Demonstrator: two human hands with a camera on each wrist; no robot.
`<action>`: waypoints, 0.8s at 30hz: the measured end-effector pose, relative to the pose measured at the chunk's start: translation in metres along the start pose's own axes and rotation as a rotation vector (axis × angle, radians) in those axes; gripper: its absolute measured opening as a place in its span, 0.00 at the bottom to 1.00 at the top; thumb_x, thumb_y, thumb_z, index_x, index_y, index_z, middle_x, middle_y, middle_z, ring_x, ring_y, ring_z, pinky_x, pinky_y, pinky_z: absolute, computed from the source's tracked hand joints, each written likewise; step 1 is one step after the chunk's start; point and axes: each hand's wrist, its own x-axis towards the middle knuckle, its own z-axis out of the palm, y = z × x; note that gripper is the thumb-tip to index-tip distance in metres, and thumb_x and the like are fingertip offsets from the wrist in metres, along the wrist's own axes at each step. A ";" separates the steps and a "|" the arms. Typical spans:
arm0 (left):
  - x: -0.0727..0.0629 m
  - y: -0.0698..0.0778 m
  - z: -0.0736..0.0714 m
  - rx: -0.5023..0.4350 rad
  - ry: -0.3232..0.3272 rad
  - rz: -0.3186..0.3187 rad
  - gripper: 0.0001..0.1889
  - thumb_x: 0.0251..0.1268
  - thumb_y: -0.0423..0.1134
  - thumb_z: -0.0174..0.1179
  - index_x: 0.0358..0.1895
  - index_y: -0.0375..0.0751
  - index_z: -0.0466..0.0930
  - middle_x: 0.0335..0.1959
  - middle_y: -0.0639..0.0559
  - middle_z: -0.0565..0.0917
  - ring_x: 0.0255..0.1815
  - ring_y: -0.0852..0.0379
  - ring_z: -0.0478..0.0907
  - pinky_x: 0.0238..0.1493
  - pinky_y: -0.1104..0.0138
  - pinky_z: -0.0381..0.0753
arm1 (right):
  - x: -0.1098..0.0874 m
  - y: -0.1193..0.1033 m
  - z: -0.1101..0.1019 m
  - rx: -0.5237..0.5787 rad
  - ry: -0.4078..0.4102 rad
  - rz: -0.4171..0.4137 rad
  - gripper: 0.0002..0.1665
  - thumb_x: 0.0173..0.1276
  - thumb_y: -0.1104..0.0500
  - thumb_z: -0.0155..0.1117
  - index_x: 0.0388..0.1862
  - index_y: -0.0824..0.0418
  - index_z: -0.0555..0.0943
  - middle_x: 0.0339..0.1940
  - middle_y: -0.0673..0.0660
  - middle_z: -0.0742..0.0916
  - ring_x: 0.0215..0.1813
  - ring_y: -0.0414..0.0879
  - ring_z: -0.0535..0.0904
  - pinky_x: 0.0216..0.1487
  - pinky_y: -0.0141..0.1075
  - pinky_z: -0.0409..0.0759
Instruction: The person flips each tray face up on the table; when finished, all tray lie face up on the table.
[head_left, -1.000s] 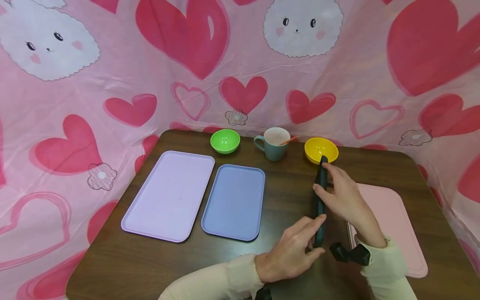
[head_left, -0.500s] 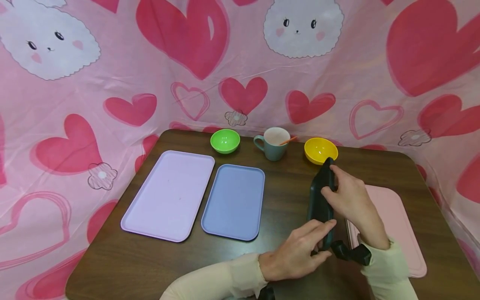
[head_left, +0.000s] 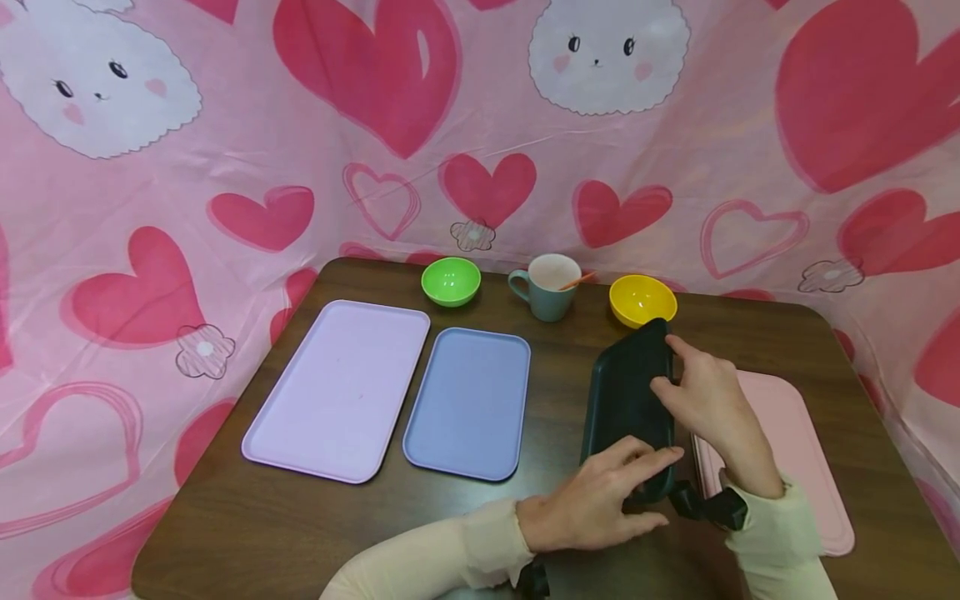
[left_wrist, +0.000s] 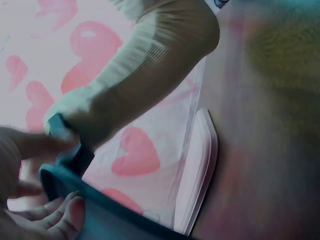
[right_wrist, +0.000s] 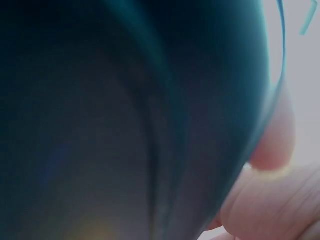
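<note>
A dark green tray (head_left: pixel 626 387) is held tilted, its right edge raised, over the right half of the table. My right hand (head_left: pixel 712 400) grips that raised edge near its far end. At the near end, my left hand (head_left: pixel 596 500) holds the tray between thumb and fingers. The left wrist view has the left fingers (left_wrist: pixel 65 215) at the rim of the tray. In the right wrist view the tray (right_wrist: pixel 215 100) fills most of the picture, with part of the right hand (right_wrist: pixel 270 205) along its edge.
Left on the table (head_left: pixel 217 525) lie a lilac tray (head_left: pixel 341 392) and a blue tray (head_left: pixel 468 404). A pink tray (head_left: pixel 787 450) lies right, partly under the right forearm. Along the back stand a green bowl (head_left: pixel 450 283), a mug (head_left: pixel 550 300) with an orange stick, and a yellow bowl (head_left: pixel 637 304).
The dark green tray has turned from nearly edge-on to showing its broad face, its left edge swinging left and down. Both hands have shifted slightly right with it.
</note>
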 end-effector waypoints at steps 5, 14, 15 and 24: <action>0.000 -0.017 -0.009 -0.117 0.060 -0.068 0.41 0.51 0.43 0.76 0.70 0.37 0.69 0.49 0.46 0.78 0.40 0.61 0.76 0.46 0.87 0.73 | 0.000 0.003 -0.002 0.009 -0.006 0.015 0.40 0.63 0.60 0.59 0.72 0.77 0.64 0.11 0.51 0.70 0.12 0.44 0.64 0.13 0.32 0.64; -0.008 -0.048 -0.005 -0.415 -0.021 -0.843 0.34 0.68 0.58 0.56 0.71 0.42 0.67 0.63 0.42 0.74 0.57 0.52 0.74 0.59 0.60 0.76 | -0.001 0.008 -0.002 0.046 -0.022 0.034 0.40 0.65 0.60 0.59 0.73 0.76 0.63 0.11 0.52 0.71 0.12 0.45 0.65 0.13 0.34 0.66; -0.008 -0.049 -0.003 -0.450 -0.042 -0.894 0.36 0.67 0.59 0.56 0.72 0.43 0.66 0.66 0.43 0.72 0.60 0.52 0.72 0.62 0.57 0.74 | -0.001 0.009 -0.002 0.046 -0.018 0.031 0.39 0.65 0.60 0.58 0.73 0.76 0.63 0.11 0.52 0.71 0.12 0.45 0.65 0.13 0.34 0.65; -0.005 -0.054 0.003 -0.874 0.130 -0.999 0.34 0.67 0.42 0.58 0.73 0.32 0.60 0.70 0.33 0.68 0.67 0.40 0.70 0.62 0.44 0.75 | -0.002 0.017 0.002 0.066 0.006 0.032 0.38 0.65 0.61 0.58 0.72 0.75 0.65 0.25 0.63 0.82 0.12 0.44 0.66 0.14 0.35 0.67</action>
